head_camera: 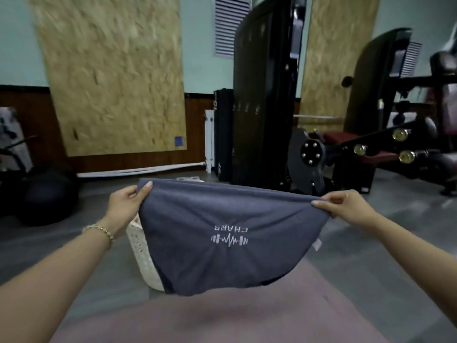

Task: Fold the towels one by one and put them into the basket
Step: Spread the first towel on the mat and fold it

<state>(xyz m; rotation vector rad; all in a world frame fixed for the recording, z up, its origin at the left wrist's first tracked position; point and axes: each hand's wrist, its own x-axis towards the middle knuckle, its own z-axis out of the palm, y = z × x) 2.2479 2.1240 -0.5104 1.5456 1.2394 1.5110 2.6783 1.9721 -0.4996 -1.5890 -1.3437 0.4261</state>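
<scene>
- The grey-blue towel hangs in the air, stretched by its top edge between both hands. Its printed logo faces the person upside down.
- The left hand pinches the left top corner, with the thumb on the near face and the fingers behind the cloth. A gold bracelet sits on that wrist.
- The right hand pinches the right top corner between thumb and fingertips, and the cloth bunches at the grip.
- Between the two grips the top edge dips slightly. The lower edge hangs loose in a curve.
- Below the left grip stands the white woven basket. The towel covers most of it, so only its left wall and a bit of the far rim show.
- Under the hanging edge, nearer the person, lies a pink mat, with grey floor on either side.
- Beyond the grips the floor runs back to a black gym machine, which stands well behind the towel's right half.
- Far out to the left of the left grip, a dark ball rests on the floor near the wall.
</scene>
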